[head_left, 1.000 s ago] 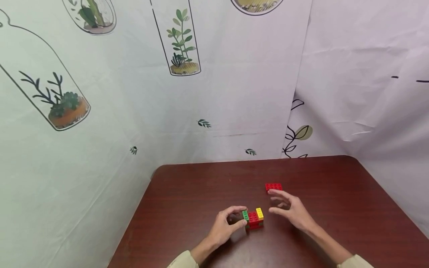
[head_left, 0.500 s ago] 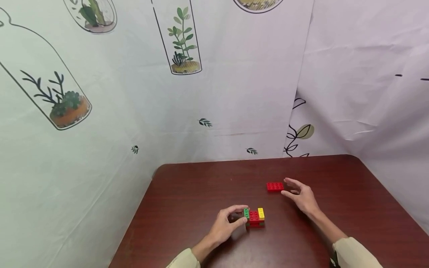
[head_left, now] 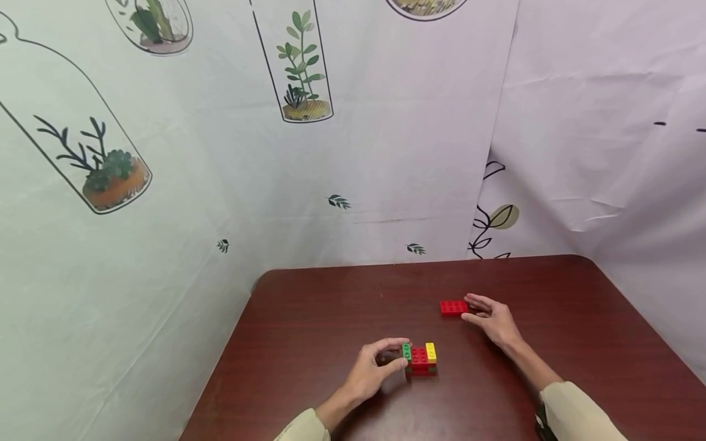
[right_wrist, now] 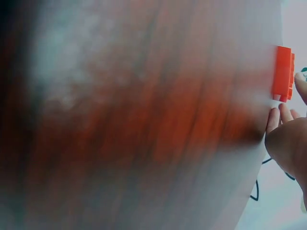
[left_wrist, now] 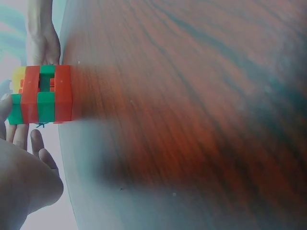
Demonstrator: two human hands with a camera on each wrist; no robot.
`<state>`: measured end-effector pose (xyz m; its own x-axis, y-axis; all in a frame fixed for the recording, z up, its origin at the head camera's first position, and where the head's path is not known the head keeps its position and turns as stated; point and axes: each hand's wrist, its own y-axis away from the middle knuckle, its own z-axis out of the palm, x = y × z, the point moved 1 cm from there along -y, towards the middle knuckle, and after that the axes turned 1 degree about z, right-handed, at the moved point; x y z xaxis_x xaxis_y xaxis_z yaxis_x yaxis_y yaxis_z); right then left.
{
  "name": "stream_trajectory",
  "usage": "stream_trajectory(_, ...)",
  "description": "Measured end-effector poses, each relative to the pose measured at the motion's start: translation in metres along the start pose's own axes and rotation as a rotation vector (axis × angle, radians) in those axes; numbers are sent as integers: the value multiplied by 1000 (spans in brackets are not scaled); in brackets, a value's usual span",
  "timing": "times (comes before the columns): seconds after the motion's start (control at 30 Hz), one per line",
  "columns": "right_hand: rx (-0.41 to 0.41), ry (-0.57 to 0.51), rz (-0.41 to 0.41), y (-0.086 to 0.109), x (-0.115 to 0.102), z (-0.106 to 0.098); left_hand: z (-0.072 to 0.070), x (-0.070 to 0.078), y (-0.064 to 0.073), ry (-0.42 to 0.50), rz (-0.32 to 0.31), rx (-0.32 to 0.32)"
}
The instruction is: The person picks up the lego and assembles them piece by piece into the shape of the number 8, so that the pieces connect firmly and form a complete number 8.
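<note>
A block stack (head_left: pixel 420 360) of red and green toy bricks stands on the table, with a small green brick on top at the left and a yellow brick (head_left: pixel 431 351) on top at the right. My left hand (head_left: pixel 368 372) pinches the stack's green left end between thumb and fingers. In the left wrist view the layered stack (left_wrist: pixel 46 94) shows green pieces between two red ones. Farther back lies a loose red brick (head_left: pixel 453 307) with studs up. My right hand (head_left: pixel 499 323) is at its right end, thumb and fingers parted; whether they touch it I cannot tell.
Both hands work over a dark reddish-brown table (head_left: pixel 331 306) with rounded far corners. Behind and beside it hangs a pale cloth (head_left: pixel 386 153) printed with plants in jars.
My right hand has moved back and right, from beside the stack to the right end of the loose red brick. My left hand keeps its hold on the stack.
</note>
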<state>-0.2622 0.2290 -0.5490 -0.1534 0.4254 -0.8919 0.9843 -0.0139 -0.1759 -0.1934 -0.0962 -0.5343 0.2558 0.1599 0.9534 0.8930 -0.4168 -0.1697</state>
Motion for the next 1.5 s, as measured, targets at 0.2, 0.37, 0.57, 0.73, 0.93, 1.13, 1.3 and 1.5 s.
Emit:
stream_trajectory(0.2,-8,49,15,-4,2,3,0,0,1,7,14,7)
stream_trajectory(0.37,-1,104,-11,-6,2,4,1,0,2,4,5,15)
stream_trajectory(0.57,12,160,-27,-7,0,6,2,0,3,-2,0,21)
stream_trajectory(0.73,4,181,-3,-7,-1,7,3,1,4,-7,-6,29)
stream_trajectory(0.93,-3,168,14,-5,-3,6,4,3,4,-11,-14,28)
stream_trajectory(1.13,-2,117,45,-1,-5,5,4,3,4,-21,-13,31)
stream_trajectory(1.3,-18,85,75,3,-10,5,3,1,4,-43,-13,36)
stream_trajectory(1.5,-86,-3,96,11,-19,5,3,-1,4,-67,-29,42)
